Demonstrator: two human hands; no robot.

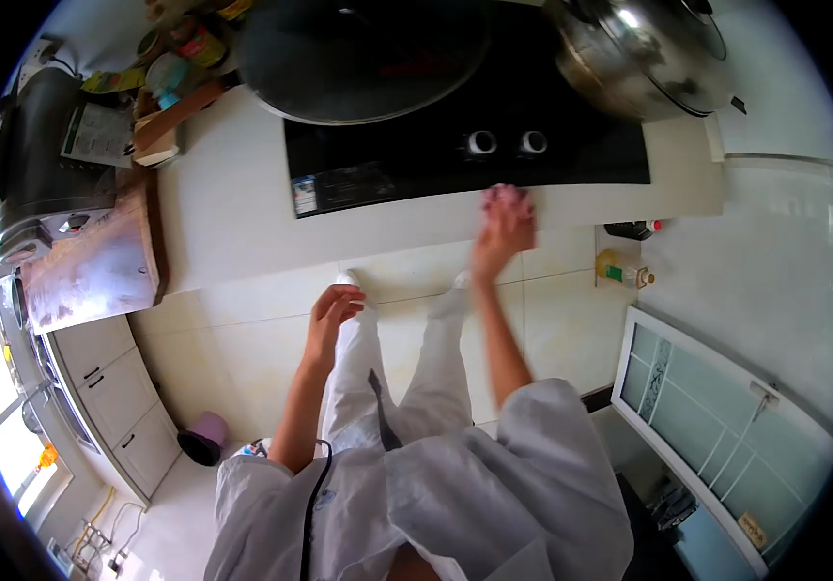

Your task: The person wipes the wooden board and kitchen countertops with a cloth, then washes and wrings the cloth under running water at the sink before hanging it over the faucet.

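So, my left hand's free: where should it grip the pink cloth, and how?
Probably pinch the cloth at its far end, bringing your left hand in from the left: that bunched part pokes out past your right hand.

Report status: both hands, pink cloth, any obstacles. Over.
Right hand gripping pink cloth; left hand loosely curled, nothing visible in it. Cloth at cooktop front edge, contact unclear. Knobs and metal pot beyond, possible obstacles.
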